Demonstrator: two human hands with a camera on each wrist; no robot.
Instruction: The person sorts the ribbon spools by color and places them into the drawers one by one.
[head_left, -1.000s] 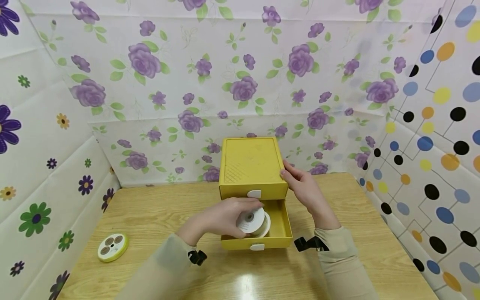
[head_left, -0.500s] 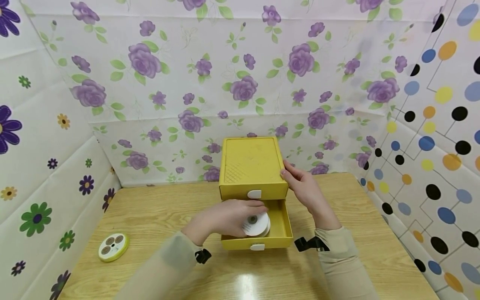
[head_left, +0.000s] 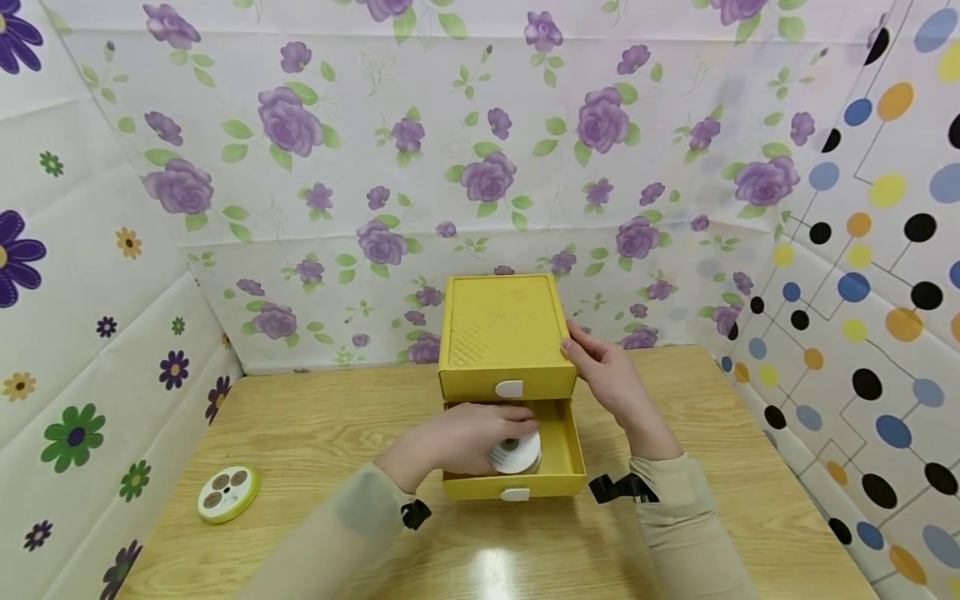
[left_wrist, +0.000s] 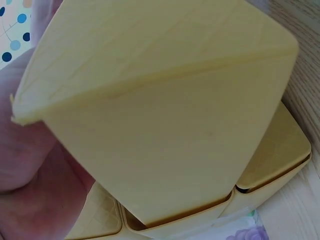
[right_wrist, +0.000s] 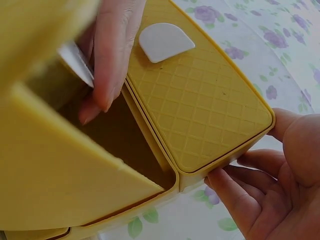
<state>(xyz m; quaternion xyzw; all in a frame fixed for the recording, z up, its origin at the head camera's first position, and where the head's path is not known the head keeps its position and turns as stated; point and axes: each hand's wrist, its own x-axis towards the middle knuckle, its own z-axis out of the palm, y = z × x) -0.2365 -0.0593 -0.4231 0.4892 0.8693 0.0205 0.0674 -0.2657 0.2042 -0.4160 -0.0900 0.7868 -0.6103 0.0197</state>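
Note:
In the head view my left hand reaches into the pulled-out lower drawer, thumb and fingers around a white spool with a round centre hole. The palm and fingers hide part of that spool. My right hand grips the right front edge of the yellow drawer cabinet, thumb on top. From the right wrist camera, left fingers dip into the drawer beside the spool's white rim. The drawer's outer wall fills most of the left wrist view.
A flat spool with a yellow rim lies on the wooden table at the left. The upper drawer front, with its white tab handle, is closed above the pulled-out one. Flowered sheeting stands behind the table.
My left hand has shifted right and slightly down with the white spool, which has gone from tilted to lower and flatter in the drawer. My right hand has stayed in place.

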